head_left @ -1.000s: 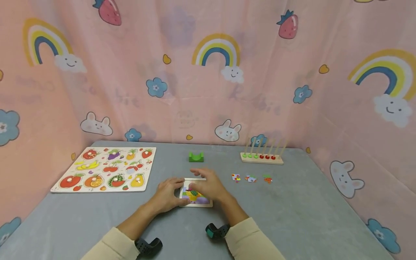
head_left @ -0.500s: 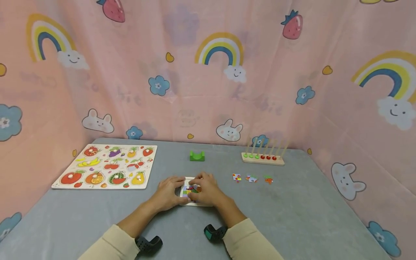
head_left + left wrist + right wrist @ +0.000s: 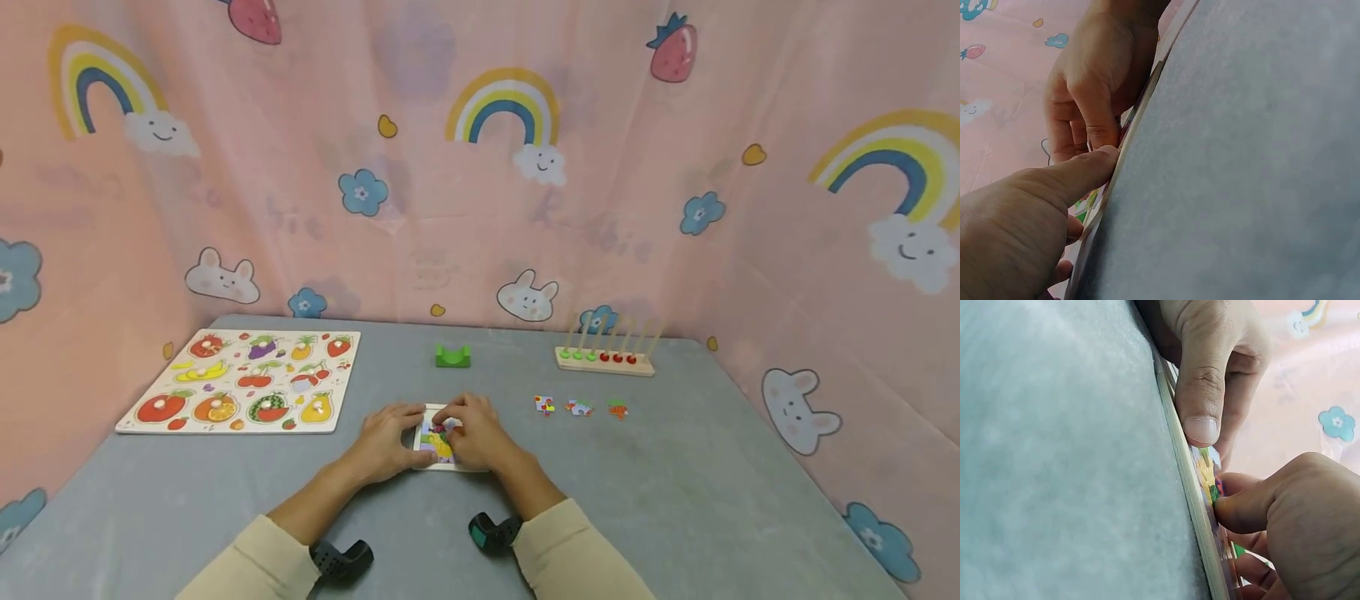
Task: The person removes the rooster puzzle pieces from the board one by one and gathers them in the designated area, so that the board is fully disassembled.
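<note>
A small framed jigsaw puzzle (image 3: 437, 444) with a colourful picture lies on the table in front of the person. At its left side the left hand (image 3: 387, 446) holds it, thumb on the near edge and fingers at the far left corner. Over its right part bends the right hand (image 3: 480, 433), with curled fingertips and thumb touching the picture and covering much of it. In the right wrist view its thumb (image 3: 1244, 512) rests on the picture (image 3: 1207, 472). I cannot tell whether it pinches a piece. The left thumb (image 3: 1088, 175) lies along the frame in the left wrist view.
Three loose puzzle pieces (image 3: 579, 407) lie in a row to the right. Behind them stands a wooden peg rack (image 3: 604, 362) with green and red beads. A green cradle-shaped block (image 3: 453, 357) sits beyond the puzzle. At left lies a fruit peg board (image 3: 247, 383).
The right hand has come down from above the puzzle onto its picture, its fingers drawing in, then shifted slightly so more of the picture shows. The left hand stays at the left edge.
</note>
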Tool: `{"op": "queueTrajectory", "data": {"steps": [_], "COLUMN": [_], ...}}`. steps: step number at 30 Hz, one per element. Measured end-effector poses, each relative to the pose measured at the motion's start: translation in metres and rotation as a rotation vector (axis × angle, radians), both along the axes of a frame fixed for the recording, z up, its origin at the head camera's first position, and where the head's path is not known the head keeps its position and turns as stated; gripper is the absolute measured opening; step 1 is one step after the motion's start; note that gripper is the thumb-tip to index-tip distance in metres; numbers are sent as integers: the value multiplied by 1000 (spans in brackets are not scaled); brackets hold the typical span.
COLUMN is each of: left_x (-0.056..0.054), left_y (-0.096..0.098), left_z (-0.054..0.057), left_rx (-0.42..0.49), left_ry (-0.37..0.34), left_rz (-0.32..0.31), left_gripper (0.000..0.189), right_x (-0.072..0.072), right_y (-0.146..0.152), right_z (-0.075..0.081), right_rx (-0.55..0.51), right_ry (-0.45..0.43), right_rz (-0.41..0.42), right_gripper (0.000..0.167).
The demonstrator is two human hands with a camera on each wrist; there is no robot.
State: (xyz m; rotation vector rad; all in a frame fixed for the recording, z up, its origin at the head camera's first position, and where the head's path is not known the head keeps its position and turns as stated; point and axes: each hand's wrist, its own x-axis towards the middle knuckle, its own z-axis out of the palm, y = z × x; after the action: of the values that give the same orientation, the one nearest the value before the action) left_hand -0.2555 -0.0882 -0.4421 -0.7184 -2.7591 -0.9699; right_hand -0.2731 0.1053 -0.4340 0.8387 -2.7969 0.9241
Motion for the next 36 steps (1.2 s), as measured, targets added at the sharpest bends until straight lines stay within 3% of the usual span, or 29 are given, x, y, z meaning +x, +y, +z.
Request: {"op": "queueTrajectory", "data": {"steps": [5, 12, 25, 36], "left_x": [-2, -2, -5, 0], "left_y": [1, 1, -1, 0], "left_z": [2, 4, 3, 4], "left_rx": [-13, -14, -19, -19], "left_ry": [7, -1, 13, -13], "left_rz": [-2, -2, -7, 1], "left_gripper": [66, 66, 67, 67], "right_x": [-1, -3, 0, 2], "right_y": [2, 3, -2, 4], "right_z": [2, 2, 8, 17], "right_rx": [-36, -44, 47, -41], "right_ry": [32, 91, 40, -33], "right_rz": [2, 69, 58, 47], "right_gripper": [23, 28, 36, 27]}}
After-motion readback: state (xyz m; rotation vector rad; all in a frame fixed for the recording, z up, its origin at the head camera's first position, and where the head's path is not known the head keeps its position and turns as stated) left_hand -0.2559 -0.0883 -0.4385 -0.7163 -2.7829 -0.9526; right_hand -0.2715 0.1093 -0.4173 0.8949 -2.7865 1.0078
